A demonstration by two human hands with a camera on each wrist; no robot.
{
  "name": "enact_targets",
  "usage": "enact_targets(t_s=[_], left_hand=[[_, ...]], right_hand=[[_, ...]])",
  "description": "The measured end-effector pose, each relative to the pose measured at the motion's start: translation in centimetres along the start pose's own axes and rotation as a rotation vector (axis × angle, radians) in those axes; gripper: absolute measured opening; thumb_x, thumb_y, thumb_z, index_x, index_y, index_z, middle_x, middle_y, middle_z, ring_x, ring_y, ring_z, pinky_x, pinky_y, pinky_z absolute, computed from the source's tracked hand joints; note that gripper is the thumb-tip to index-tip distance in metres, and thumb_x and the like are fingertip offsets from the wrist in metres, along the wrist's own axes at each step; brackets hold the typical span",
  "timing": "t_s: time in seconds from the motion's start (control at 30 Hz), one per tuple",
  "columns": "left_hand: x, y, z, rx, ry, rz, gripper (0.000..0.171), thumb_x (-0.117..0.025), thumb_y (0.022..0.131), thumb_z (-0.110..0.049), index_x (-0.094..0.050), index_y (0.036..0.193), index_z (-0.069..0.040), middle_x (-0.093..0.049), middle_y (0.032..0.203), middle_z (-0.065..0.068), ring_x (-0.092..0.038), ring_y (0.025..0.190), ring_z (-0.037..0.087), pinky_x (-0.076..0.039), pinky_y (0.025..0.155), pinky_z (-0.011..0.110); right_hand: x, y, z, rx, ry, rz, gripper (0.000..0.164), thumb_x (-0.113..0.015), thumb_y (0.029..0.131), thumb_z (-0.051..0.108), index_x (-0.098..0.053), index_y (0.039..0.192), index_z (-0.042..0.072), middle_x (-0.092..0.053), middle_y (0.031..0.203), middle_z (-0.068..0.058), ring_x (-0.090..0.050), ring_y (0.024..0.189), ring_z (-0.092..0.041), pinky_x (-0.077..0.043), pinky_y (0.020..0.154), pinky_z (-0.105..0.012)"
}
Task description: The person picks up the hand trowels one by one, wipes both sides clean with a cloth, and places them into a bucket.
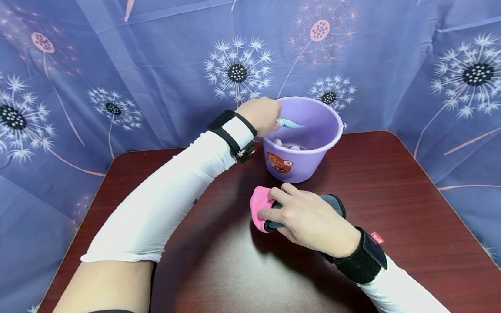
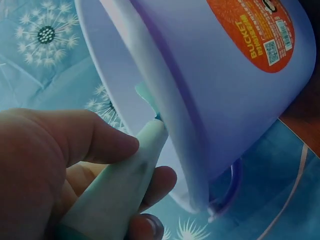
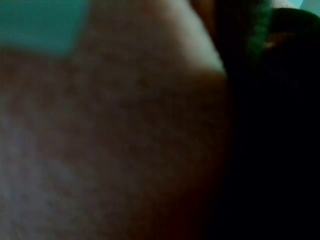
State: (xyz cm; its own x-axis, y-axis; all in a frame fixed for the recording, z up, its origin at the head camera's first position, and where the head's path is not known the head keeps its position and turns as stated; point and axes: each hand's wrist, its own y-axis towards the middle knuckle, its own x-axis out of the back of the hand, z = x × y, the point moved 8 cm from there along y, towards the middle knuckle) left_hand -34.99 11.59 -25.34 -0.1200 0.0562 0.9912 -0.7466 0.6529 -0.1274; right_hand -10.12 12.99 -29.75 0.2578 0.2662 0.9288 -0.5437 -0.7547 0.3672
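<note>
In the head view my left hand is at the near left rim of a lilac bucket. It grips a pale mint-handled tool, thumb on one side and fingers on the other. The tool's light blue tip points into the bucket; its exact kind is unclear. Pale purple rounded things lie inside. Nearer the front, my right hand holds a soft grey item with black edging, a pink cloth part sticking out at its left end. The right wrist view is dark and blurred.
The bucket stands on a dark reddish-brown table, toward its back edge. Blue curtains with dandelion prints hang behind and at both sides. An orange label is on the bucket wall, and a lilac handle loop hangs by the rim.
</note>
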Motion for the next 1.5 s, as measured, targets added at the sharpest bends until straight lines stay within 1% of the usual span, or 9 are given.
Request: enact_targets(t_s=[0.07,0.13,0.23,0.3,0.47,0.8,1.13,1.33,1.5], left_hand=[[-1.1,1.6,0.5,0.012,0.022,-0.002,0.018,-0.060,0.100,-0.033,-0.070,0.104,-0.018,-0.068,0.100,0.002,-0.064,0.094,0.023,-0.051,0.089,0.051],[-1.7,2.2,0.3,0.012,0.049,-0.007,0.017,-0.059,0.099,-0.033,-0.069,0.102,-0.019,-0.068,0.103,0.002,-0.064,0.098,0.023,-0.050,0.092,0.052],[-0.4,0.3,-1.4,0.024,0.054,0.023,0.016,-0.057,0.101,-0.026,-0.067,0.103,-0.014,-0.069,0.109,0.004,-0.063,0.106,0.024,-0.047,0.102,0.051],[0.2,-0.9,-2.4,0.015,0.062,0.052,0.015,-0.056,0.102,-0.024,-0.064,0.096,-0.014,-0.068,0.106,0.003,-0.061,0.102,0.023,-0.042,0.106,0.050],[0.3,-2.0,-3.4,-0.012,0.061,0.107,0.023,-0.053,0.103,-0.022,-0.051,0.080,-0.018,-0.056,0.087,-0.001,-0.049,0.086,0.019,-0.030,0.107,0.050],[-1.0,-1.8,-3.8,-0.010,0.036,0.153,0.023,-0.053,0.101,-0.018,-0.051,0.078,-0.016,-0.060,0.093,0.003,-0.049,0.088,0.021,-0.029,0.106,0.049],[-1.7,-1.8,-4.2,0.018,0.057,0.231,0.029,-0.048,0.105,-0.022,-0.049,0.077,-0.017,-0.052,0.089,0.002,-0.048,0.094,0.022,-0.023,0.108,0.050],[-2.0,-1.6,-4.4,0.033,0.078,0.271,0.028,-0.046,0.107,-0.024,-0.050,0.080,-0.017,-0.056,0.099,0.002,-0.048,0.104,0.023,-0.020,0.112,0.052],[-2.2,-1.4,-4.6,0.030,0.097,0.290,0.031,-0.045,0.108,-0.026,-0.051,0.079,-0.018,-0.055,0.097,0.001,-0.048,0.103,0.022,-0.020,0.112,0.053]], right_hand=[[0.0,0.0,0.1,0.008,0.002,-0.006,0.042,-0.084,0.073,0.005,-0.072,0.107,0.027,-0.058,0.100,0.000,-0.053,0.086,-0.022,-0.049,0.064,-0.032],[0.0,0.0,0.2,0.014,0.003,-0.009,0.041,-0.083,0.073,0.004,-0.071,0.106,0.026,-0.058,0.100,-0.001,-0.053,0.086,-0.022,-0.049,0.064,-0.032],[0.0,0.0,0.2,0.019,0.004,-0.012,0.041,-0.081,0.073,0.002,-0.071,0.106,0.026,-0.058,0.101,-0.001,-0.053,0.086,-0.023,-0.049,0.063,-0.032],[0.0,0.0,0.2,0.020,0.004,-0.011,0.041,-0.080,0.073,0.001,-0.071,0.106,0.025,-0.059,0.101,-0.002,-0.053,0.085,-0.023,-0.048,0.063,-0.032],[0.0,0.0,0.3,0.017,0.003,-0.004,0.042,-0.077,0.073,0.002,-0.072,0.107,0.026,-0.060,0.104,-0.003,-0.054,0.086,-0.024,-0.049,0.064,-0.032],[0.1,0.1,0.5,0.014,0.004,0.018,0.041,-0.077,0.074,0.002,-0.072,0.106,0.026,-0.059,0.103,-0.001,-0.052,0.086,-0.023,-0.047,0.064,-0.031],[0.1,-0.1,0.3,0.006,0.000,0.028,0.040,-0.080,0.075,0.004,-0.072,0.107,0.027,-0.059,0.104,0.000,-0.053,0.088,-0.022,-0.048,0.063,-0.031],[0.1,-0.2,0.3,0.008,-0.011,0.030,0.040,-0.082,0.075,0.004,-0.072,0.107,0.027,-0.059,0.101,0.001,-0.053,0.086,-0.022,-0.049,0.064,-0.031],[0.1,-0.3,0.3,0.005,-0.009,0.027,0.041,-0.083,0.075,0.005,-0.072,0.106,0.027,-0.058,0.100,0.001,-0.052,0.085,-0.021,-0.048,0.063,-0.031]])
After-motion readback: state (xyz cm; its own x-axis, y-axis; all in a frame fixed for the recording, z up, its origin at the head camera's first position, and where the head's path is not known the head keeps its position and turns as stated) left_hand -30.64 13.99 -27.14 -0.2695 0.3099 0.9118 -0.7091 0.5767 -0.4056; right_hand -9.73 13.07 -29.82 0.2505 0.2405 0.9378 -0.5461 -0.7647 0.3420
